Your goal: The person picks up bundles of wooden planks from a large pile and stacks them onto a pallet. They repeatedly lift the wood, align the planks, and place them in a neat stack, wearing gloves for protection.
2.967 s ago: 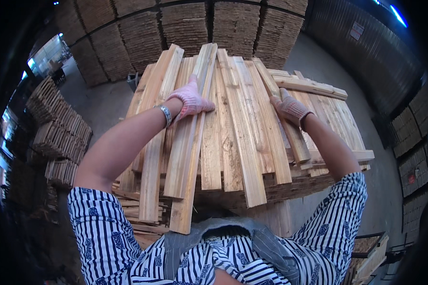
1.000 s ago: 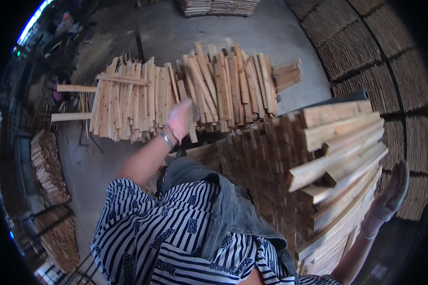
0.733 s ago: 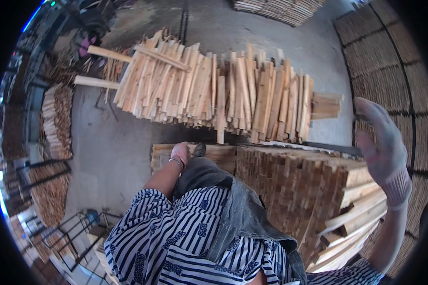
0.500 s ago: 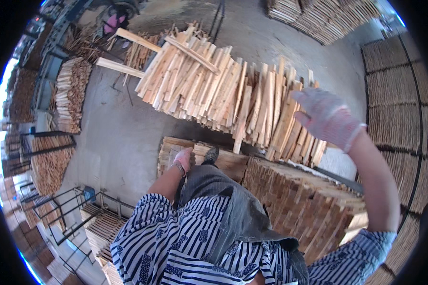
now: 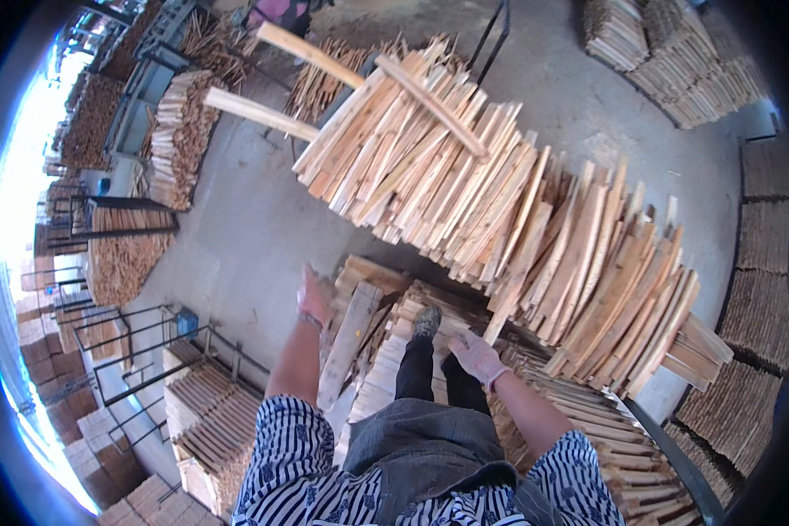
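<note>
My left hand (image 5: pixel 313 300), in a pinkish work glove, is stretched out over the floor, just left of a low stack of boards. It is slightly blurred, with fingers extended and nothing seen in them. My right hand (image 5: pixel 479 358), in a pale knitted glove, hangs by my right knee with its fingers apart and holds nothing visible. Ahead of both hands lies a long, wide row of loose wooden slats (image 5: pixel 430 167), a few of them crossing the others. A grey weathered board (image 5: pixel 349 342) lies on the low stack, near my left hand.
A neat slat stack (image 5: pixel 622 447) with a dark metal rail (image 5: pixel 675 456) stands to my right. Two boards (image 5: pixel 263 114) jut from the row's left end. Black metal frames (image 5: pixel 140 377) and a slat pile (image 5: pixel 206 421) are at left. Bundled stacks (image 5: pixel 758 324) line the right side.
My right hand has come down from the row's right end to beside my knee. My left hand has moved out to the left. The view has shifted, showing more of the row's right end.
</note>
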Demonstrator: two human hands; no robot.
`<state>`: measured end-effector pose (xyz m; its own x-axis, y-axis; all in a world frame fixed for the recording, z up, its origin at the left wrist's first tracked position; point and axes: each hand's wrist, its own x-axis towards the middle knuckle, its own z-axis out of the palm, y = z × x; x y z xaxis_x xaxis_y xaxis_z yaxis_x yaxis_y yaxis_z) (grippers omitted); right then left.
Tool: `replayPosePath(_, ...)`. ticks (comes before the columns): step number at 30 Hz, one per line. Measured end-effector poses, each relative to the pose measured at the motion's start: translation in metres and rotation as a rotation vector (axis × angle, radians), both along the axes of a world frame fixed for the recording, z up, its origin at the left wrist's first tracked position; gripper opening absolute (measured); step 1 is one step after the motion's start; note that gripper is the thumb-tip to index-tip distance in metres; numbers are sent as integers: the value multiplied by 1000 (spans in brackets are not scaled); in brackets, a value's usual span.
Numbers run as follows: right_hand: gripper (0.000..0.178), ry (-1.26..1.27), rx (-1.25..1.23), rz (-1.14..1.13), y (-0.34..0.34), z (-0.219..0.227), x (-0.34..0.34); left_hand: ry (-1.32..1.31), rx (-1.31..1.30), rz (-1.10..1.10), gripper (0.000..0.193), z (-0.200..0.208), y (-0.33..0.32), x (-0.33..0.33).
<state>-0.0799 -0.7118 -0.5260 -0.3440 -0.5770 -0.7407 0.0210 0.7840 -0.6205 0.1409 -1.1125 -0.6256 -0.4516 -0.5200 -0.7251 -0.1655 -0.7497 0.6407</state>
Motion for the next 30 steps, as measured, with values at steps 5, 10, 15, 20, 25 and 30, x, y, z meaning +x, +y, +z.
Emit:
replayPosePath(5,45,-109,34,-303,25,-52,29,-161,-22,323,104,-10,-89,-79)
replayPosePath(10,36,153,6,-496,48,-103,15,-101,-80,294,110,-34,-147,-118)
replayPosePath(15,39,69,-83,-729,73,-150,10,-105,-63,280,109,-72,-189,-150)
replayPosePath(20,39,40,-128,-792,85,-175,14,-113,-179,251,111,-102,-194,-194)
replayPosePath(25,34,263,-147,-542,44,-177,-26,-58,-263,138,102,-106,-187,-179)
replayPosePath(30,50,175,-391,-483,-103,-171,-154,281,-88,33,83,-137,-60,-195)
